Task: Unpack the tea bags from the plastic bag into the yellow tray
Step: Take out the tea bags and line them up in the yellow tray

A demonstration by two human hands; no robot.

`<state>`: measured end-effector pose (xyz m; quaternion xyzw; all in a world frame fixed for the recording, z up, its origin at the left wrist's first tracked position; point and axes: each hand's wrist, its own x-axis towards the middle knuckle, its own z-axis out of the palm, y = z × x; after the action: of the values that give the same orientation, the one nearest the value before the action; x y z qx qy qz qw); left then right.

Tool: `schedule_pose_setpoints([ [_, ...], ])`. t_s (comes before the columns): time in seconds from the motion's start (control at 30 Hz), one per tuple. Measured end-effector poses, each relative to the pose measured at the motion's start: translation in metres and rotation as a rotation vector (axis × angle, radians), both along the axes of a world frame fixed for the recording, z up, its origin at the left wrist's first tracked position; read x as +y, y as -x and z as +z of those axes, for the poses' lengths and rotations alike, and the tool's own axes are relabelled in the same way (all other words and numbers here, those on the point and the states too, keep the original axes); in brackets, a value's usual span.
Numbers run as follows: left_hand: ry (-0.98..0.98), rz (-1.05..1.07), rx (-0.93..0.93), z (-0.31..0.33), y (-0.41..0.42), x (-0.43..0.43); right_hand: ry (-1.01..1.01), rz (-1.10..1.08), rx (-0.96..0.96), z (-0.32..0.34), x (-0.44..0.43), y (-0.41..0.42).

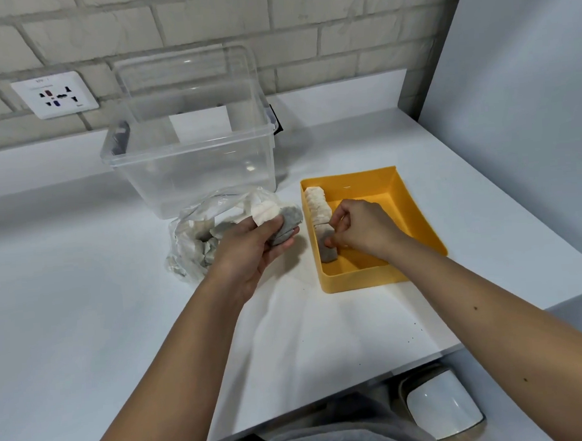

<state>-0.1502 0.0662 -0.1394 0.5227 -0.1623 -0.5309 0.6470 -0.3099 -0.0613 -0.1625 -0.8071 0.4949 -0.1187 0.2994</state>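
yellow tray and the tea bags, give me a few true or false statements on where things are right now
1. A row of tea bags stands in the yellow tray along the wall nearest the plastic bag. True.
2. The left hand holds nothing. False: it grips a bunch of tea bags.
3. The right hand pinches a tea bag inside the tray. True.
4. The plastic bag lies inside the clear container. False: it lies on the table in front of it.

Single head-worn wide-angle view, forward and down, close over the white table [83, 301].
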Motion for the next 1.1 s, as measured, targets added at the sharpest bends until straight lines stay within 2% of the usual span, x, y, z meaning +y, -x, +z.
schedule_pose_setpoints([
  [0.07, -0.002, -0.007, 0.0, 0.0, 0.002, 0.0, 0.035, -0.072, -0.195, 0.01, 0.005, -0.001],
  [0.1, -0.004, -0.013, 0.0, 0.0, 0.002, 0.0, -0.019, -0.097, -0.327, 0.018, 0.01, -0.002],
  [0.17, -0.005, -0.03, -0.001, -0.001, 0.005, -0.001, -0.261, -0.062, -0.507, 0.033, 0.023, -0.006],
  [0.23, 0.0, -0.05, -0.02, 0.0, 0.007, -0.001, -0.379, 0.022, -0.558, 0.041, 0.033, -0.01],
  [0.37, 0.004, -0.077, -0.039, 0.005, 0.009, 0.001, -0.227, 0.042, -0.605, 0.045, 0.034, -0.014],
  [0.53, -0.053, -0.042, -0.06, 0.005, 0.003, 0.005, -0.249, 0.067, -0.639, 0.058, 0.026, 0.003],
  [0.63, -0.067, 0.006, -0.135, 0.008, -0.003, 0.007, -0.227, 0.087, -0.554, 0.066, 0.014, 0.02],
  [0.77, -0.086, 0.039, -0.293, 0.012, -0.003, 0.004, -0.274, 0.241, -0.127, 0.052, 0.004, 0.028],
  [0.83, -0.09, 0.026, -0.348, 0.012, 0.0, 0.003, -0.224, 0.278, -0.013, 0.038, 0.005, 0.022],
  [0.93, -0.092, -0.005, -0.38, 0.009, 0.002, 0.003, -0.053, 0.291, 0.027, 0.022, 0.008, 0.011],
  [1.1, -0.096, -0.011, -0.371, 0.006, 0.001, 0.005, 0.091, 0.298, -0.005, 0.013, 0.007, 0.001],
])
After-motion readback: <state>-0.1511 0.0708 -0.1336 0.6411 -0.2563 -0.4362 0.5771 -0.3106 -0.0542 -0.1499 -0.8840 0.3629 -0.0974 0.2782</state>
